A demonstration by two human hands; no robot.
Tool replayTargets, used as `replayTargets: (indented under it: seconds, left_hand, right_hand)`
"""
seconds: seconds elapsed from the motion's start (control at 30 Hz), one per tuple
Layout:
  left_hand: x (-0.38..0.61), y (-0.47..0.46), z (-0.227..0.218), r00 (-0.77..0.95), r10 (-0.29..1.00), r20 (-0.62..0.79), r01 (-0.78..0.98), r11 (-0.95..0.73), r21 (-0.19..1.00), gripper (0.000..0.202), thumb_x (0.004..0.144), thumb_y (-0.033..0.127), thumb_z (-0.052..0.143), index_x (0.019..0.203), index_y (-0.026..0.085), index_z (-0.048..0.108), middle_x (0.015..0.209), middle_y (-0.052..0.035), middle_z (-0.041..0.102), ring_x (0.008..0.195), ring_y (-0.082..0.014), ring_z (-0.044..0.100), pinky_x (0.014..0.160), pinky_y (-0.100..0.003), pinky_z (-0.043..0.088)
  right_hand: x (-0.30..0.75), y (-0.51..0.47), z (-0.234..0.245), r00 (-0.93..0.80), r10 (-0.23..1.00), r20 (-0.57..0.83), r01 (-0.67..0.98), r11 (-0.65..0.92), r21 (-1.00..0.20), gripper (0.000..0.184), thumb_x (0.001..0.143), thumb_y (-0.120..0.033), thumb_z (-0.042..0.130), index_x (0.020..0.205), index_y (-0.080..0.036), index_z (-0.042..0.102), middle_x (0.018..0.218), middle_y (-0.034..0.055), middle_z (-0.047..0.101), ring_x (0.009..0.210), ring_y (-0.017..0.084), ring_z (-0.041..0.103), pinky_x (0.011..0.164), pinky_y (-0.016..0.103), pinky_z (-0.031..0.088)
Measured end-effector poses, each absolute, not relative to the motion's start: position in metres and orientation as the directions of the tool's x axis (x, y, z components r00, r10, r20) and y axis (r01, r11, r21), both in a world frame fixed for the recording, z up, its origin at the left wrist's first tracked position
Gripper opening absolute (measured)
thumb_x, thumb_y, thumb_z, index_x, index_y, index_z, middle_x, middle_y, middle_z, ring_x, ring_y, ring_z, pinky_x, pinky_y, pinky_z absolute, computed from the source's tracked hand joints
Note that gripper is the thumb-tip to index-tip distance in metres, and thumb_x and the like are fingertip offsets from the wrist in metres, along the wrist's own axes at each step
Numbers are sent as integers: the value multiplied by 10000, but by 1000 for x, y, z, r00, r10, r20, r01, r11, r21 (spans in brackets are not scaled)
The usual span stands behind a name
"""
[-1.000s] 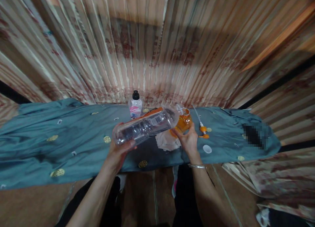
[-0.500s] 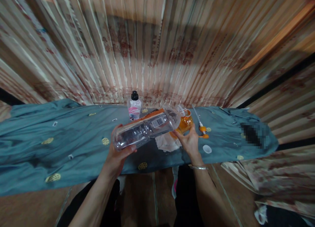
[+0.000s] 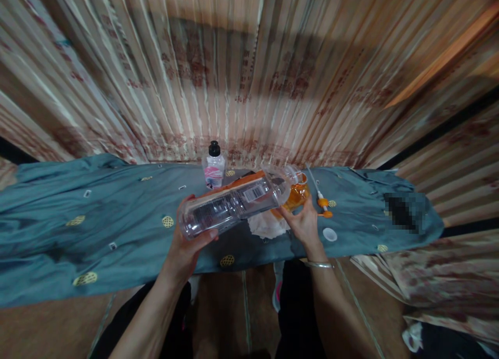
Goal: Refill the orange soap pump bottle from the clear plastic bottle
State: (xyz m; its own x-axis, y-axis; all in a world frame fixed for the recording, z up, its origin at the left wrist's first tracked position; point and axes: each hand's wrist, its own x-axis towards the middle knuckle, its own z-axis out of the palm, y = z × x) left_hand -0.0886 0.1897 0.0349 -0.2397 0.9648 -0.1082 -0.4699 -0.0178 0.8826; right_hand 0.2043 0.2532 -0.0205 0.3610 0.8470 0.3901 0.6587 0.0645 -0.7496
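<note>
The left hand (image 3: 187, 247) has its grip closed around the base end of a large clear bottle (image 3: 234, 205), the thumb lying along the near side and the fingers wrapped around the far side. This bottle is held aslant above the worktop (image 3: 132, 218), its neck directed toward the right, with an orange strip along its upper edge and a barcode label on the side facing the wearer. The right hand (image 3: 306, 221) has its grip closed on a smaller amber bottle (image 3: 298, 197), whose open mouth is right by the neck of the clear one; whether the two rims touch cannot be told. A white crumpled sheet (image 3: 268, 226) lies beneath the bottles, partly covered by them. Just to the right of the amber bottle, an orange-and-white pump (image 3: 323, 202) lies with its thin tube extending toward the back, and a round white cap (image 3: 329, 235) rests nearer the wearer. Behind the clear bottle, toward the back edge, a bottle with a black top (image 3: 214, 167) stands upright. A teal cloth with yellow patterned motifs (image 3: 167, 222) covers the worktop, and a pleated curtain (image 3: 234, 78) hangs behind it. A silvery bangle (image 3: 318, 265) circles the right wrist
</note>
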Motion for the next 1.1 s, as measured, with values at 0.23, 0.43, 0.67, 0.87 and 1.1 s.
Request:
replayTargets:
  seconds: [0.23, 0.43, 0.67, 0.87, 1.1]
  left_hand:
    - [-98, 190, 34, -198, 977, -80, -430, -14, 903, 930, 528, 182, 1089, 1340, 303, 652, 1234, -23, 786, 852, -209, 756, 599, -278, 634]
    - [-98, 187, 35, -214, 975, -56, -423, -41, 905, 947, 548, 251, 1120, 1358, 317, 634, 1155, -8, 788, 751, -188, 734, 598, -290, 632]
    - [-104, 187, 33, -222, 974, -50, -397, -44, 917, 1007, 513, 246, 1143, 1382, 313, 639, 1306, -42, 802, 1165, -282, 784, 875, -325, 677]
    - [-99, 182, 32, -268, 962, -59, -402, -56, 914, 1031, 487, 272, 1153, 1394, 326, 666, 1269, -18, 806, 1152, -271, 783, 987, -354, 667]
    - [-89, 179, 37, -299, 952, -62, -421, -74, 904, 998, 509, 282, 1152, 1392, 352, 691, 1264, -4, 812, 1168, -263, 783, 1006, -346, 682]
  right_hand:
    - [206, 252, -21, 337, 842, 421, 713, 63, -698, 910, 769, -914, 770, 1308, -190, 659, 1125, 195, 860, 1027, 414, 836, 902, 523, 672]
    - [204, 251, -20, 345, 831, 437, 715, 69, -695, 897, 794, -918, 726, 1305, -184, 667, 1128, 195, 859, 1014, 403, 836, 883, 511, 676]
    - [208, 251, -23, 346, 832, 433, 717, 62, -694, 869, 783, -894, 754, 1288, -194, 653, 1113, 189, 855, 1011, 405, 832, 898, 523, 680]
    - [209, 250, -23, 338, 823, 457, 748, 60, -661, 809, 791, -826, 751, 1300, -203, 660, 1143, 181, 860, 1010, 388, 832, 873, 498, 688]
    - [209, 250, -23, 354, 821, 447, 736, 51, -676, 812, 770, -823, 763, 1270, -190, 670, 1137, 199, 856, 1003, 406, 830, 881, 525, 682]
